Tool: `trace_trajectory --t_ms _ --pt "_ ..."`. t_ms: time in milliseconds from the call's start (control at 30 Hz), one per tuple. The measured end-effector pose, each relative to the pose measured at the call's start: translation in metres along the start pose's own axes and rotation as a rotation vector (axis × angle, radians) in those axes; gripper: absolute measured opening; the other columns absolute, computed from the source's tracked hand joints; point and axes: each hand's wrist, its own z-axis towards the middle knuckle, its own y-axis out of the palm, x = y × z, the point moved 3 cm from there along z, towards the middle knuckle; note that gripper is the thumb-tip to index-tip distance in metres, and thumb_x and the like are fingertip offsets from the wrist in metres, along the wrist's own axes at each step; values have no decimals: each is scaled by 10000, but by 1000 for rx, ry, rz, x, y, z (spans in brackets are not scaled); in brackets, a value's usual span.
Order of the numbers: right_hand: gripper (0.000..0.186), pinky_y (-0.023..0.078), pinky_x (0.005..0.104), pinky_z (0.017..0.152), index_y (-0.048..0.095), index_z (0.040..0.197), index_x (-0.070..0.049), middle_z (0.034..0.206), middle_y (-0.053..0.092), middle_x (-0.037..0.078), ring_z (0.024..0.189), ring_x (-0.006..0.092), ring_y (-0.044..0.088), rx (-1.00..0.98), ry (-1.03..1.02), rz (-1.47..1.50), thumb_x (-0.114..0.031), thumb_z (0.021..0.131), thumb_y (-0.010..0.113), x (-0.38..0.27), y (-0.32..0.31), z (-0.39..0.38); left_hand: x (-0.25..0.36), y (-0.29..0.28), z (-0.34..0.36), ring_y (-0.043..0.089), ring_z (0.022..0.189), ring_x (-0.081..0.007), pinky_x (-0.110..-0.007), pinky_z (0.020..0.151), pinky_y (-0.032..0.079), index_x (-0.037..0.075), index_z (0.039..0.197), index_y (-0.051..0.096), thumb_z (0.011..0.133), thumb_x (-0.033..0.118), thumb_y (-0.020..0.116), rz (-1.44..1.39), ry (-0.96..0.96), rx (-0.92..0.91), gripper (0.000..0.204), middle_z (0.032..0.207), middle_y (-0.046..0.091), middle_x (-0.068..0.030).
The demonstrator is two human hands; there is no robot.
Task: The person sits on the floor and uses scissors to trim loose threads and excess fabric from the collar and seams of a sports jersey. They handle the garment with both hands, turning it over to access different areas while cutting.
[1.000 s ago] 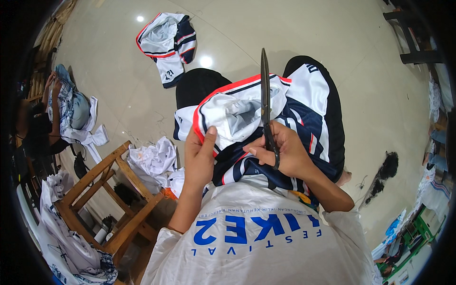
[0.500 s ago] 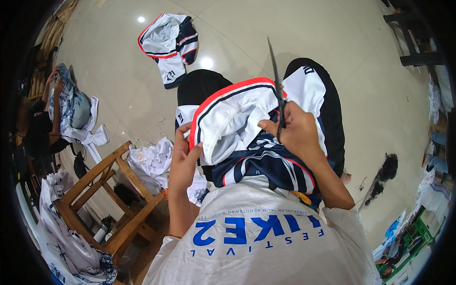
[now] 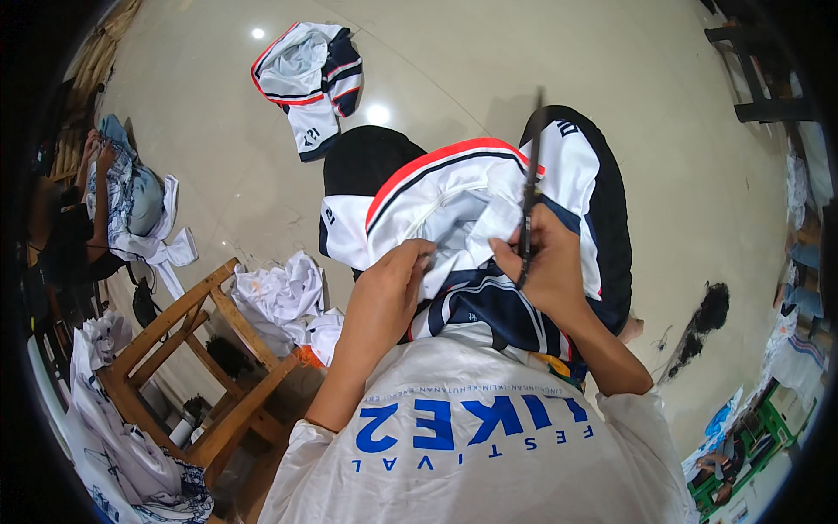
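A white and navy sports jersey (image 3: 454, 201) with a red-trimmed collar lies over my lap. My left hand (image 3: 388, 284) pinches the white fabric just inside the collar. My right hand (image 3: 546, 262) holds a pair of long dark scissors (image 3: 529, 196), blades pointing away from me over the garment. Both hands sit close together at the jersey's inner neck area. My white shirt with blue lettering fills the lower part of the view.
Another jersey (image 3: 305, 74) lies on the shiny floor ahead. A wooden stool frame (image 3: 188, 349) stands at my left with white garments (image 3: 279, 297) beside it. A person (image 3: 105, 201) sits far left among clothes. A dark scrap (image 3: 703, 319) lies at right.
The scissors shifted to the right and my hands drew closer together on the collar. The jersey was pulled up and regathered over my lap.
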Motion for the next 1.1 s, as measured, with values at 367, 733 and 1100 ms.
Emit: trace_trajectory --t_ms 367,733,1100 --pt "290 593 289 778 516 938 -54 822 667 73 818 197 752 210 192 404 -11 876 797 -6 -18 -44 23 11 5 659 1023 -311 -346 864 521 -13 1279 589 964 83 690 -261 17 -121 345 1198 608 -183" --pt "226 601 326 826 566 950 -45 818 687 80 840 212 756 166 167 529 23 890 773 2 -18 -36 16 39 13 587 842 -87 -226 719 475 -8 1090 680 988 158 719 -606 -98 -103 198 978 650 -41" --pt "228 560 250 717 564 912 -54 812 703 73 803 154 743 208 117 603 -55 908 792 -7 -15 -34 -5 45 6 558 834 -37 -205 754 446 -3 995 663 1022 168 681 -805 -236 -21 174 898 651 7"
